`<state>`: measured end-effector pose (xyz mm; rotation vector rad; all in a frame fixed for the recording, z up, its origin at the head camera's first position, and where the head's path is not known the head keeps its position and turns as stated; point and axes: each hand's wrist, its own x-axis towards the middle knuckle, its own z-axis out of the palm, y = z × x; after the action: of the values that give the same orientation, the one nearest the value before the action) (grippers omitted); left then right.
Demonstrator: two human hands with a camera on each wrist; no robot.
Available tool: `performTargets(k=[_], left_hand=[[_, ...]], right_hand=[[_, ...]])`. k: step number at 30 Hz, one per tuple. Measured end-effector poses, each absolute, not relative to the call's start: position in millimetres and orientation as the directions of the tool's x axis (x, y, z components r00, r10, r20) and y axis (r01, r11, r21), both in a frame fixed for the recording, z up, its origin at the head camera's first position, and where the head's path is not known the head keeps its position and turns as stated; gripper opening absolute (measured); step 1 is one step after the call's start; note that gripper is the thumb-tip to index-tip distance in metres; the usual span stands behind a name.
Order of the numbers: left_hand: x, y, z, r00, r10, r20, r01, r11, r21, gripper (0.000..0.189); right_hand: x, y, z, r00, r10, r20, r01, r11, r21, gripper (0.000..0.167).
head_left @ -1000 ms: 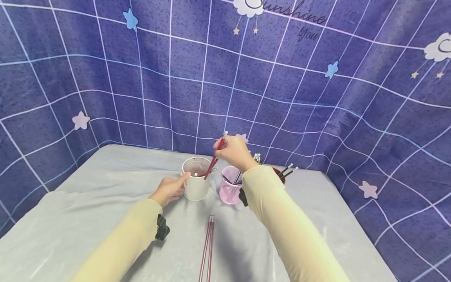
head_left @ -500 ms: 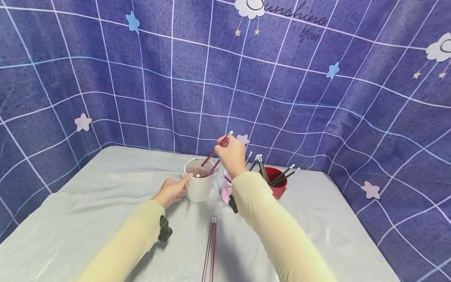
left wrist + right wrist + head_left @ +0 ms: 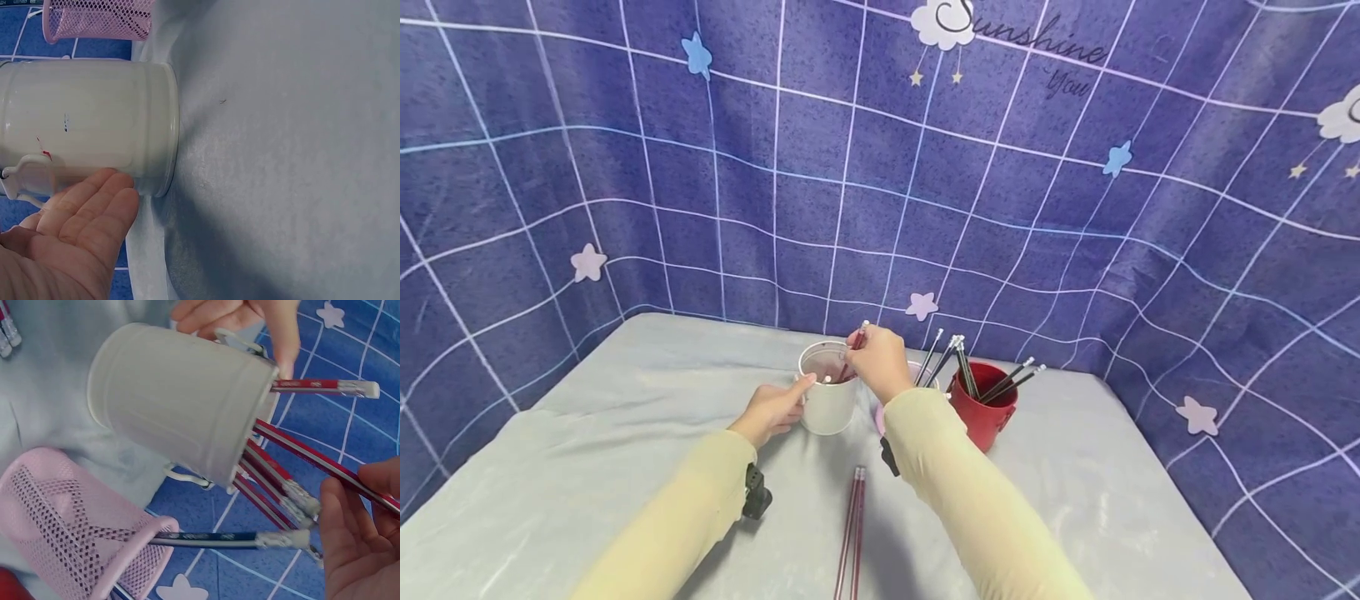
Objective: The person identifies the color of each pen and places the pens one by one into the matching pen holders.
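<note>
A white metal bucket [image 3: 827, 412] with small side handles stands upright and holds several red pencils with white erasers. My left hand [image 3: 771, 410] grips its left side, thumb at the rim and fingers lying along the outer wall [image 3: 94, 112]. My right hand [image 3: 878, 358] is above the bucket's right rim. Between thumb and fingers it pinches a red striped pencil [image 3: 312, 456], whose lower end is inside the bucket. Other red pencils [image 3: 284, 481] lean out beside it. Two red pencils [image 3: 853, 529] lie on the cloth in front.
Right of the white bucket, a pink mesh pencil cup [image 3: 75, 519] holds dark blue pencils, partly hidden by my right arm in the head view. Farther right, a red bucket [image 3: 985, 421] holds several dark pencils. A blue gridded curtain [image 3: 820, 208] hangs behind the cloth-covered table [image 3: 625, 417].
My right hand has lowered the pencil deeper into the white bucket, moving down and tilting it on the way. The left hand keeps its grip. The head view has shifted slightly.
</note>
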<state>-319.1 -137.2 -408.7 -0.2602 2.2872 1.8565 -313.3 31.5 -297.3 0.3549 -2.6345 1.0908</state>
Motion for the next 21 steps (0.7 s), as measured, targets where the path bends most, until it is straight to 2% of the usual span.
performTargets(k=[12, 21], left_hand=[[-318.6, -132.4, -409.6, -0.968, -0.023, -0.250, -0.249, 0.224, 0.942, 0.080], [-319.5, -136.5, -409.1, -0.970, -0.013, -0.242, -0.239, 0.215, 0.947, 0.083]], right_hand=[[-311.9, 41.0, -300.3, -0.908, -0.171, 0.383, -0.384, 0.709, -0.592, 0.011], [-306.7, 54.1, -292.7, -0.899, -0.137, 0.416, -0.398, 0.650, -0.647, 0.019]])
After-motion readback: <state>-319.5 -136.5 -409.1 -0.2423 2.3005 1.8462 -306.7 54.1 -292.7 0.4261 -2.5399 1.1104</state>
